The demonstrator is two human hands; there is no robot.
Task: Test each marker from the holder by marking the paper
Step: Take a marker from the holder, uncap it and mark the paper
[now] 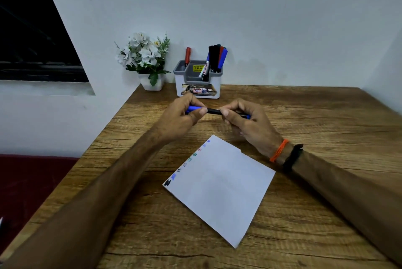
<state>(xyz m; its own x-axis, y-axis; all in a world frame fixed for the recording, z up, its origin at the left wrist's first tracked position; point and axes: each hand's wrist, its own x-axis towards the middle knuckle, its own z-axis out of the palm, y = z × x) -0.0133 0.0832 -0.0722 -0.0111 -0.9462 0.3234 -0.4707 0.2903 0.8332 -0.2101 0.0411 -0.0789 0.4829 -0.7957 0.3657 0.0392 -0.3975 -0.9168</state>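
Observation:
A black marker with a blue cap (214,111) lies level between both hands above the table, beyond the paper. My left hand (185,116) grips its blue cap end. My right hand (245,123) grips the black barrel, whose blue tail pokes out past the palm. The white paper (221,188) lies tilted on the wooden table (304,203), with several coloured test marks down its left edge. The white and grey holder (199,79) stands at the back by the wall. One red marker (187,55) stands in its left slot and several markers (217,57) in its right.
A white pot of artificial flowers (145,60) stands left of the holder at the table's back corner. The table's left edge runs diagonally, with a dark red seat (28,186) below it. An orange thread and a black band circle my right wrist.

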